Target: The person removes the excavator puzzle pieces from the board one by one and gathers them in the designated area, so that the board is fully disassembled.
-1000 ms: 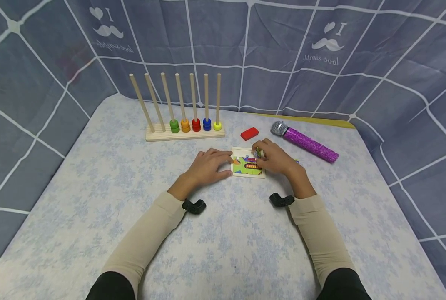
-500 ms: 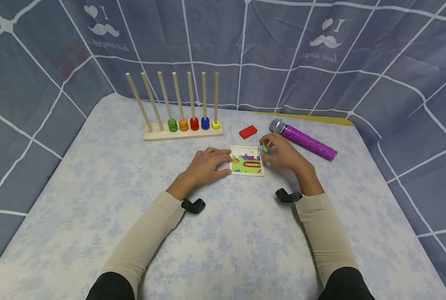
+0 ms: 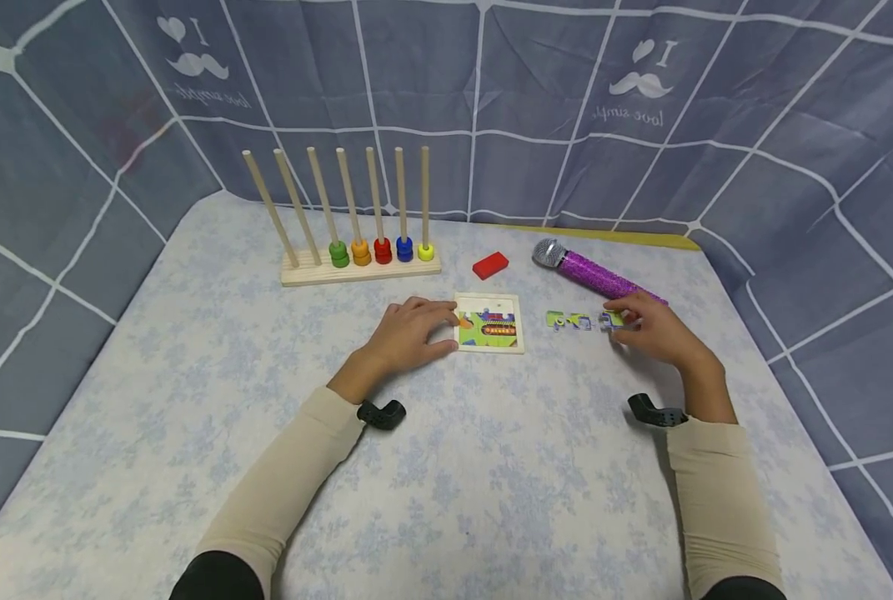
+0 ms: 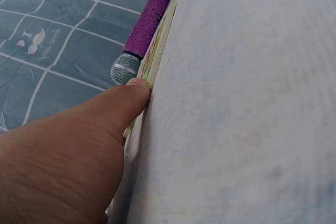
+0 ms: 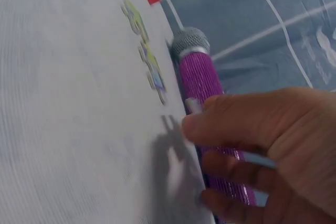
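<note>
Pinching a pc (image 3: 609, 320) w/ R hand (image 3: 662, 333), L hand (image 3: 410, 335) relaxed, touching tray (image 3: 485, 303) w/ part-done puzzle (image 3: 484, 332) in it.

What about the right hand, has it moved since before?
Yes: in the head view, the right hand has moved right, farther from the red block, pinching a puzzle piece.

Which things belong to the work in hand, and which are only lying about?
Work, apparently:
pale wooden square puzzle tray
green printed puzzle piece in right hand
loose green printed pieces

Lying about:
wooden peg stand with coloured rings
red rectangular block
purple glittery microphone
</note>
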`<state>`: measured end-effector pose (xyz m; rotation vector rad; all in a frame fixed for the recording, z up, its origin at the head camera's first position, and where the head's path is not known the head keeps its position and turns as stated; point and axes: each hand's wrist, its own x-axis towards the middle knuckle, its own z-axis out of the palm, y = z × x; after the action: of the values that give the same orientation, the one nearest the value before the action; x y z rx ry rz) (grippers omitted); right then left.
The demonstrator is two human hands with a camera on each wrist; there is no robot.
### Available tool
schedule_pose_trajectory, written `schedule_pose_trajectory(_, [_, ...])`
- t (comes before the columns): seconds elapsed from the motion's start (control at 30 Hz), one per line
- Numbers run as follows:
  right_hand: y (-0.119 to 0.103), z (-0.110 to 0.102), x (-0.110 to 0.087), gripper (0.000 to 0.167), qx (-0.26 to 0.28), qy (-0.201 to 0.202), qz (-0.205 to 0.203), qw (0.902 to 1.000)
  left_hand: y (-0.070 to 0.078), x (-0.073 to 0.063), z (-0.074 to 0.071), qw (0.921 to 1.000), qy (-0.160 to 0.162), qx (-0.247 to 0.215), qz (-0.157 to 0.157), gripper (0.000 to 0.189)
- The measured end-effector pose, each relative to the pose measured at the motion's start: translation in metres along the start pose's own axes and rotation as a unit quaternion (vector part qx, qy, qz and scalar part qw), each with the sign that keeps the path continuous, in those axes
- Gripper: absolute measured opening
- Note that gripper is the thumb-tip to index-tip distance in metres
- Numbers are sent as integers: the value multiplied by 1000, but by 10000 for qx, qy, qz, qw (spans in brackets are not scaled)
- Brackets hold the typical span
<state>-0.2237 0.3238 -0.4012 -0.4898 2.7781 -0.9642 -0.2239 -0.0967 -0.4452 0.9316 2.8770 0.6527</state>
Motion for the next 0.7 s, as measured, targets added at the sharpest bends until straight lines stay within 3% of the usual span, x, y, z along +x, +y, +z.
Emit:
schedule_pose_trajectory(0.17, [6,-2,-3,45,63,-195,282,9994,-1,0,0,10000,-8,-22,-6,38])
schedule_pose_trajectory(0.4, [13,4,0,46,75,-152,105,9998,-1,-1,0,10000,-30,-41,-3,39])
schedule_pose_trajectory(0.7, [13,7,1,44,70,-95,254,9996,-2,-1,0,10000,-8,-52,57,41])
